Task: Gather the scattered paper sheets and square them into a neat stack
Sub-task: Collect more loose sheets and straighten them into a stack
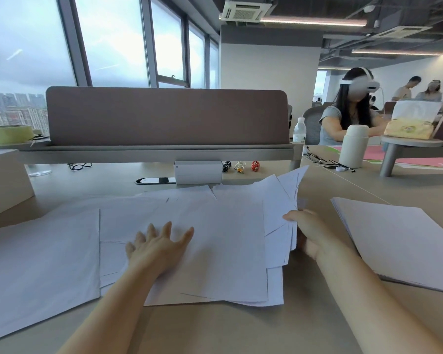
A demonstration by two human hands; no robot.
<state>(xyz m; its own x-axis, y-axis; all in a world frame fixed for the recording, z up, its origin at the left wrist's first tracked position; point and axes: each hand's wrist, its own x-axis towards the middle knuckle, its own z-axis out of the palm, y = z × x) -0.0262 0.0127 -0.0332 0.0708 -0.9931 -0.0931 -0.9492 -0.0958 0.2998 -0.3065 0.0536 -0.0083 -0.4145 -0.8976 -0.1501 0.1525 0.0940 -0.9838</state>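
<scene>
White sheets lie overlapped and askew under my left hand, which rests flat on them with its fingers spread. Their edges do not line up, and corners stick out both toward me and away from me. At their right side a bunch tilts up, its far corners fanned, pinched in my right hand. A single sheet lies flat to the left of my left hand, its right edge over the others. To the right of my right hand, apart from it, a squared stack lies flat.
</scene>
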